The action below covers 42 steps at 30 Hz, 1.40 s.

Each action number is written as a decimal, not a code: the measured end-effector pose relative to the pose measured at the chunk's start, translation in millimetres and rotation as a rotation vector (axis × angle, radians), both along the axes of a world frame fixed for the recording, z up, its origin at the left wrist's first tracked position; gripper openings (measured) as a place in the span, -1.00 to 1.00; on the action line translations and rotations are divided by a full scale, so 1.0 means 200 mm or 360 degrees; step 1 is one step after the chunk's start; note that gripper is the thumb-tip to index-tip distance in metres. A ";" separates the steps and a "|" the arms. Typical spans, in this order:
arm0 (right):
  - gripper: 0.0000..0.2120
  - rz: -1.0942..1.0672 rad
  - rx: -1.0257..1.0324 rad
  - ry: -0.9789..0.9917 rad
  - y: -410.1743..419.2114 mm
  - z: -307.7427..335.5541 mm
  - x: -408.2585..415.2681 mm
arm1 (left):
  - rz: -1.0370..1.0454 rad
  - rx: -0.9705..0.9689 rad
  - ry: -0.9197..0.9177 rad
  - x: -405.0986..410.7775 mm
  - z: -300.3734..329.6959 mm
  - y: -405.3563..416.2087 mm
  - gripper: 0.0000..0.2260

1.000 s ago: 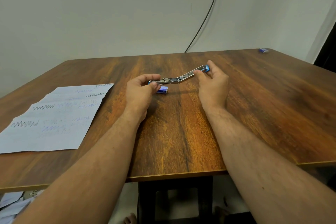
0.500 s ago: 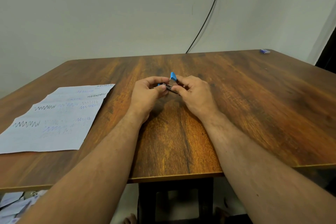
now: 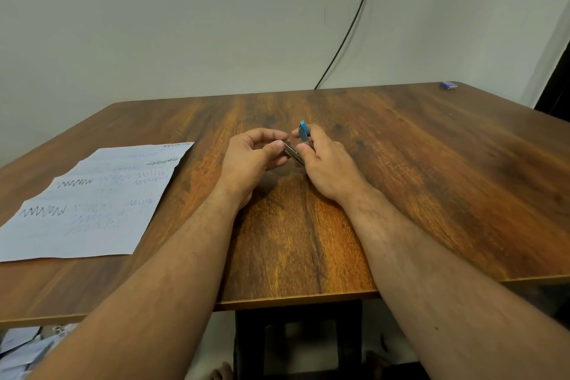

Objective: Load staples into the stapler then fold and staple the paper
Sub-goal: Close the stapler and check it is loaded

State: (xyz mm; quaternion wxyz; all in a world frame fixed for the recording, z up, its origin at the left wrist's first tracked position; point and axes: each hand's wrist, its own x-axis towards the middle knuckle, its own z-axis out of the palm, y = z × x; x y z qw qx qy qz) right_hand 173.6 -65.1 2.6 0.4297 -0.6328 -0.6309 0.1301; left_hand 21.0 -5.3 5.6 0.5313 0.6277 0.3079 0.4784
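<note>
Being pinched at frame centre, the stapler (image 3: 296,148) is being held by the left hand (image 3: 251,155) and right hand (image 3: 327,160). Staples could be spilled onto the counter (image 3: 431,163) if its blue lid (image 3: 303,130) is being closed crookedly.

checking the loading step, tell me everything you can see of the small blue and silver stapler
The small blue and silver stapler is held above the brown wooden table, at mid-table. Its blue plastic top stands hinged up, pinched by the right hand; the shiny metal staple channel slants below it, gripped by the left hand.
</note>
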 end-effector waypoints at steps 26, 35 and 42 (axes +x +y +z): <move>-0.72 -0.0215 0.0039 -0.0234 0.01 0.00 -0.01 | 0.0253 0.0001 0.0155 0.04 -0.05 0.08 -0.77; -0.71 -0.0136 0.0077 -0.0258 0.00 0.00 -0.02 | 0.0622 0.0296 0.0459 0.05 -0.04 0.05 -0.76; -0.67 -0.0182 0.0046 -0.0208 0.00 -0.01 -0.02 | 0.0810 0.0484 0.0797 0.07 -0.01 -0.01 -0.69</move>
